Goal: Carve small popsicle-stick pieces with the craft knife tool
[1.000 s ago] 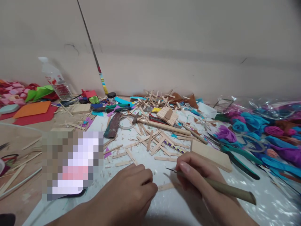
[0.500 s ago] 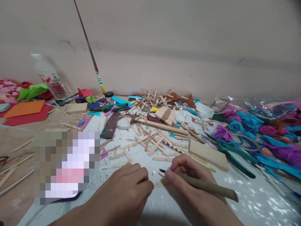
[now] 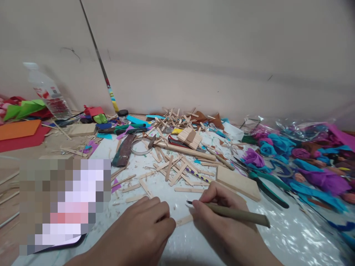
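Observation:
My left hand is closed, its thumb and forefinger pinching one end of a flat wooden craft stick low over the white sheet. Faint marks show on the stick, and its other end runs in under my right hand. That hand is wrapped round the thick brownish handle of a carving knife, held much like a pen. The short dark blade points left, just above the stick; I cannot tell whether they touch. Loose craft sticks lie scattered beyond both hands.
Beyond my right hand are a wood block and green-handled pliers. A hammer, a tape roll and a stick pile lie farther back. A blurred-out phone sits left; crepe-paper flowers crowd the right.
The view has turned slightly right, so things on the table appear farther left. Both hands keep the same grip, on the stick and the knife, with little other movement.

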A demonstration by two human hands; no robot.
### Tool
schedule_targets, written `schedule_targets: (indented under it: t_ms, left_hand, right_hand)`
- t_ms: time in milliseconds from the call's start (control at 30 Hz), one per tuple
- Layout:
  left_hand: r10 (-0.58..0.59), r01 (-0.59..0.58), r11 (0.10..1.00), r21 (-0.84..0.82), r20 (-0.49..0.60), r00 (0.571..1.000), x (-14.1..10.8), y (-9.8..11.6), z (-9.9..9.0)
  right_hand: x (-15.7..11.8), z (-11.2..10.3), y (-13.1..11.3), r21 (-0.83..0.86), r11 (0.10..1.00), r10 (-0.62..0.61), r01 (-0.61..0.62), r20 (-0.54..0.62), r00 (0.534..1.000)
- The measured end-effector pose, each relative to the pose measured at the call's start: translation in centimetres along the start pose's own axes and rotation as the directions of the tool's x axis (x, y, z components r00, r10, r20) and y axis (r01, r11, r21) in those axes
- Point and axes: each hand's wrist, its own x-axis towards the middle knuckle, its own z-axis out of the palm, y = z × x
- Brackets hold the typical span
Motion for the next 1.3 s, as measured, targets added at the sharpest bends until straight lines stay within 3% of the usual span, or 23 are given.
schedule_targets:
  t_ms: [233,667,1000,1300]
  left_hand:
    - [0.01,-0.01,1.0,-0.002,0.004,1.0,-0.1,-0.1,0.4]
    - [0.003,-0.002,1.0,0.013,-0.04,0.999,0.0,0.1,0.1]
    - [-0.009,0.008,1.0,0.026,0.025,1.0,0.0,0.1,-0.1]
    - [-0.025,0.025,1.0,0.012,-0.009,1.0,0.3,0.0,-0.3]
  right_hand:
    - [-0.5,0.6,0.4,0.02,0.998,0.058,-0.059,0.04,0.997]
    - [0.2,0.0,1.0,-0.072,0.997,0.02,-0.012,0.107,0.994]
    - [-0.4,0.8,-0.5,-0.013,0.999,0.032,-0.031,0.034,0.999]
    - [0.1,0.1,0.5,-0.046,0.999,0.025,-0.02,0.101,0.995]
